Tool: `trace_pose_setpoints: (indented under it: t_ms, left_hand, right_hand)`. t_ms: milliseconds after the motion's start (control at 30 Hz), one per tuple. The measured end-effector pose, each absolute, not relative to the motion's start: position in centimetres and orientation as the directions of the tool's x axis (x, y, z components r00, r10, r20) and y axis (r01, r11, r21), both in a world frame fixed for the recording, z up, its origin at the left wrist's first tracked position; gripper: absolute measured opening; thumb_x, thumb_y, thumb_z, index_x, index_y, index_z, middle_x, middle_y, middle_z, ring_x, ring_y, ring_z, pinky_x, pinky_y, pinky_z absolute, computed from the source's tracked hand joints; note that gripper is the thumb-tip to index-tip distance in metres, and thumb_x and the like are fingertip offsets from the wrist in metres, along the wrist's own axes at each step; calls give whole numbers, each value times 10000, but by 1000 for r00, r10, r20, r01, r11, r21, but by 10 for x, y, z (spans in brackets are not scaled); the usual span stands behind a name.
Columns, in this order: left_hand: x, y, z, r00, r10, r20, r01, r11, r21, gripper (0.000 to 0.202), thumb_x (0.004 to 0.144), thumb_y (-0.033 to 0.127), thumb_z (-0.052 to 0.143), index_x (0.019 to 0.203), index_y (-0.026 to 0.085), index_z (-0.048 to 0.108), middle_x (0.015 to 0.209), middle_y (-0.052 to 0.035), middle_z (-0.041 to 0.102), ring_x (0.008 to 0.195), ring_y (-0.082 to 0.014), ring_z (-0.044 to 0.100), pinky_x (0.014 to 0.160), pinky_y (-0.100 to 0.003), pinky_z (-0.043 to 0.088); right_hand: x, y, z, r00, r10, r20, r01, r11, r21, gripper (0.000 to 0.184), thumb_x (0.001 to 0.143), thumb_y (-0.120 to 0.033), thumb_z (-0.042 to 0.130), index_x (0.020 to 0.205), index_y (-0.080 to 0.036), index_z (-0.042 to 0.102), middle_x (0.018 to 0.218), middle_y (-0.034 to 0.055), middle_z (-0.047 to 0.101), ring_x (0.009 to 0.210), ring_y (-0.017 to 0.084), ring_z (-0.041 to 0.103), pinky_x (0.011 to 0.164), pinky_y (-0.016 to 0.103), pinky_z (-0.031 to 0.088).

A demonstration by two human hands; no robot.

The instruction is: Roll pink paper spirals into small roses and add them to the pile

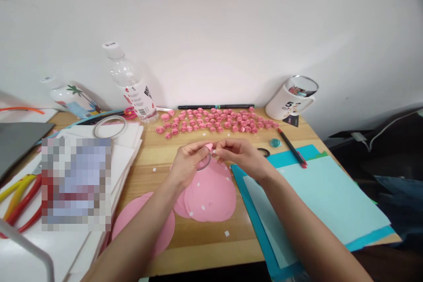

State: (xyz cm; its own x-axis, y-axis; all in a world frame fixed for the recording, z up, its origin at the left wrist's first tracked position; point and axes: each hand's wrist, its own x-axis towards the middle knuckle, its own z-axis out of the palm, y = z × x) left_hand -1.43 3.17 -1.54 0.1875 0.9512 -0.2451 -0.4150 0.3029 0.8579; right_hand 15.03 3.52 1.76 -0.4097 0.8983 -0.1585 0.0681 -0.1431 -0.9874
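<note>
Both forearms meet over the flat round pink paper disc [211,198], and above its far edge my left hand [188,163] and right hand [239,154] pinch the small pink rolled paper bud [209,146] between them, both equally near.

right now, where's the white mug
In the head view, the white mug sits at the far right back of the wooden desk against the wall, just right of the pink paper roses and behind the red pen.
</note>
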Motion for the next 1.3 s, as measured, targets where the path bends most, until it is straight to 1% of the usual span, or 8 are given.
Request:
trace_pose_setpoints:
  t_ms: [167,367,633,767,933,1000,1133,1300]
  left_hand:
    - [-14,31,-15,167,956,-241,-393,289,873,251,599,298,789,803,158,741,793,-54,685,723,-130,604,696,-284,477]
    - [-12,31,-14,180,946,-271,-336,318,886,265,606,323,782,797,145,737,741,-52,654,628,-113,560,608,-267,450]
    - [-12,31,-18,211,946,-244,-261,295,919,233,656,330,747,809,154,736,729,-34,608,608,-93,509,565,-234,418]
    - [-11,30,-19,233,949,-212,-255,270,929,232,650,333,747,796,153,739,716,-26,593,628,-105,521,584,-243,433]
    - [-10,30,-18,238,950,-200,-255,260,931,205,652,325,740,780,165,741,689,-19,586,618,-105,512,605,-262,438]
    - [-10,30,-18,225,953,-204,-254,260,932,203,655,321,738,783,163,740,684,-18,578,608,-101,505,591,-257,430]
    - [-10,30,-20,197,962,-191,-245,237,940,225,667,321,731,808,145,733,665,-12,557,578,-86,484,542,-231,404]
    - [-10,30,-21,160,972,-173,-244,209,947,233,692,323,713,842,144,725,778,-50,634,634,-104,542,576,-241,442]
  right_hand:
    - [154,36,5,-388,909,-153,54,-144,-988,225,745,-368,663,705,-149,631,696,7,607,663,116,544,641,248,419]
    - [155,37,0,-369,915,-160,54,-151,-987,247,712,-389,687,677,-148,646,660,13,627,626,121,554,609,252,422]
    - [156,35,-1,-350,916,-197,52,-191,-980,231,697,-383,694,675,-158,647,637,15,644,613,127,584,613,264,464]
    - [155,33,-3,-317,921,-227,73,-215,-974,188,697,-334,679,660,-155,635,603,10,641,577,124,584,576,256,465]
    - [149,31,-7,-241,952,-191,43,-186,-982,186,655,-271,691,578,-156,567,581,3,623,540,104,552,540,235,436]
    - [146,31,-8,-222,956,-192,-12,-200,-980,210,621,-272,720,617,-166,539,572,-14,608,527,99,540,540,235,434]
    - [145,32,-5,-210,956,-204,-131,-234,-963,359,588,-292,757,794,-205,475,562,-60,585,525,107,544,537,238,438]
    - [145,33,-5,-227,959,-172,-155,-210,-965,284,659,-357,720,773,-191,520,687,-20,593,603,107,572,587,246,469]
